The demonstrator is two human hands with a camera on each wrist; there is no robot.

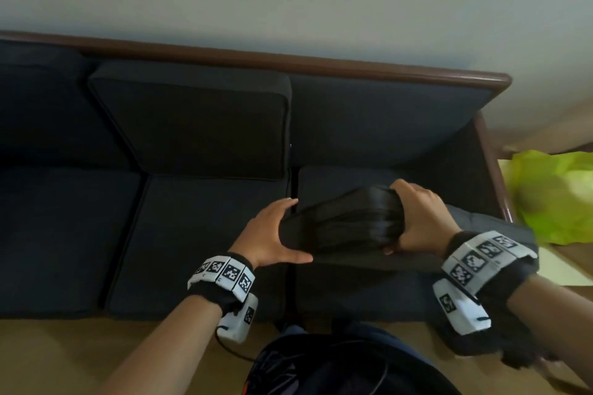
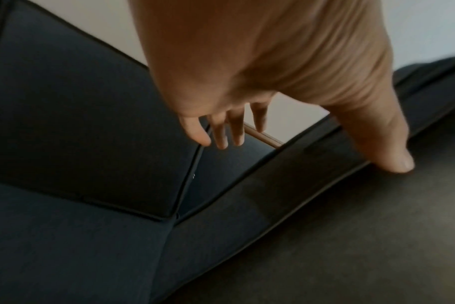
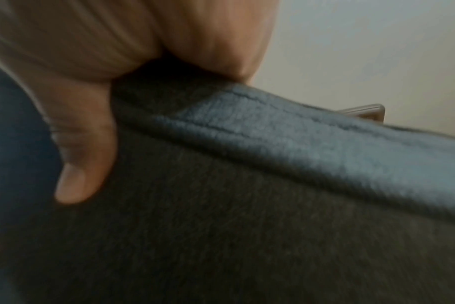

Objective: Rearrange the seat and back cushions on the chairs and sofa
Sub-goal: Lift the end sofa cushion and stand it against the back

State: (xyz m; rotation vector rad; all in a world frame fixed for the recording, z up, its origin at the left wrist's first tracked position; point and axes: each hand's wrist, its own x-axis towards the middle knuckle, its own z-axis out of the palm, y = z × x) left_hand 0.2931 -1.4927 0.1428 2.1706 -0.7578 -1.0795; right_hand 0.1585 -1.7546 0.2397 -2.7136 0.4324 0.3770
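Observation:
A dark navy sofa with a brown wooden frame [image 1: 288, 61] fills the head view. Over its right seat a dark cushion [image 1: 353, 228] is lifted at an angle. My right hand [image 1: 420, 218] grips the cushion's upper edge, bunching the fabric under its fingers. In the right wrist view, my right hand [image 3: 104, 51] has its thumb lying down the cushion [image 3: 247, 226]. My left hand [image 1: 272, 234] rests open against the cushion's left end. In the left wrist view, my left hand [image 2: 273, 61] has straight fingers and its thumb presses on the cushion [image 2: 325, 246].
The middle back cushion [image 1: 199, 119] leans skewed against the sofa back, above the middle seat cushion [image 1: 199, 240]. The right back cushion [image 1: 385, 119] stands behind the held one. A green bag [image 1: 555, 196] lies beyond the right armrest. A dark backpack [image 1: 337, 369] is at my feet.

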